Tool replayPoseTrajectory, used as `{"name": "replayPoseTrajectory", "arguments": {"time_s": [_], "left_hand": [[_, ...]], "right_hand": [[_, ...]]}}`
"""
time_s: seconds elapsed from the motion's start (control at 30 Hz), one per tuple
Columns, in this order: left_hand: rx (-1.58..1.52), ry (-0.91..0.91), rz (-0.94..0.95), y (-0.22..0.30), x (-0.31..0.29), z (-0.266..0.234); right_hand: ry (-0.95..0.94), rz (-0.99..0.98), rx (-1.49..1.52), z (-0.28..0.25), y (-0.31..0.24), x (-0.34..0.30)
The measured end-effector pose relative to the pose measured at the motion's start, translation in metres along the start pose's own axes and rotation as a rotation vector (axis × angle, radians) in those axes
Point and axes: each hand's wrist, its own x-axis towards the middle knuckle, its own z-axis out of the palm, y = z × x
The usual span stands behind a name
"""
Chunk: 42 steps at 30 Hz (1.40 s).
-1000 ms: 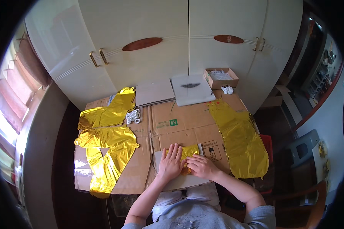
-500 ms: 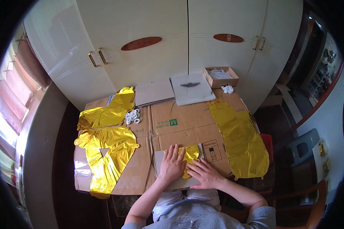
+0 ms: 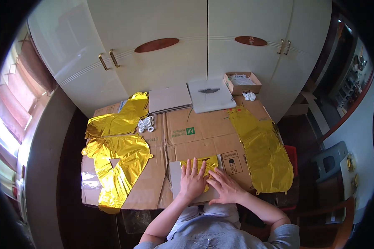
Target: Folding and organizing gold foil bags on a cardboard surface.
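Note:
My left hand (image 3: 193, 182) lies flat with its fingers stretched out, pressing on a folded gold foil balloon (image 3: 212, 161). Beside it, my right hand (image 3: 225, 187) also rests palm down, fingers somewhat spread, its fingertips on the same foil near my left thumb. Neither hand grips anything. Beneath the foil is a light grey board (image 3: 175, 174) at the near edge of the cardboard. Part of the foil is hidden under my hands.
Flattened cardboard (image 3: 203, 143) covers the table. More gold foil balloons lie at left (image 3: 122, 159) and right (image 3: 264, 153). White rings (image 3: 146, 124), stacked grey boards (image 3: 168, 98), a translucent sheet (image 3: 210, 101) and an open box (image 3: 242, 85) sit farther back.
My left hand has slid a little to the right, and its fingers are more spread. Gold foil now shows on the left side of that hand. My right hand stays nearly in place.

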Motion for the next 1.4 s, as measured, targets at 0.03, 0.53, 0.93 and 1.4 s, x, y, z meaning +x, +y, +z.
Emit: {"name": "replayPoseTrajectory", "arguments": {"time_s": [0.03, 0.53, 0.93, 1.4], "left_hand": [[0.011, -0.006, -0.002, 0.001, 0.0, 0.0], [-0.009, 0.009, -0.058, -0.004, -0.002, -0.001], [0.09, -0.019, -0.113, -0.03, -0.016, -0.024], [-0.063, -0.332, 0.514, -0.059, 0.079, -0.013]], "right_hand": [[0.019, 0.01, -0.022, -0.001, 0.002, 0.002], [-0.01, 0.134, -0.284, 0.022, 0.048, 0.049], [-0.034, 0.222, -0.349, 0.014, 0.041, 0.045], [-0.001, 0.271, -0.43, 0.015, 0.037, 0.042]]}}
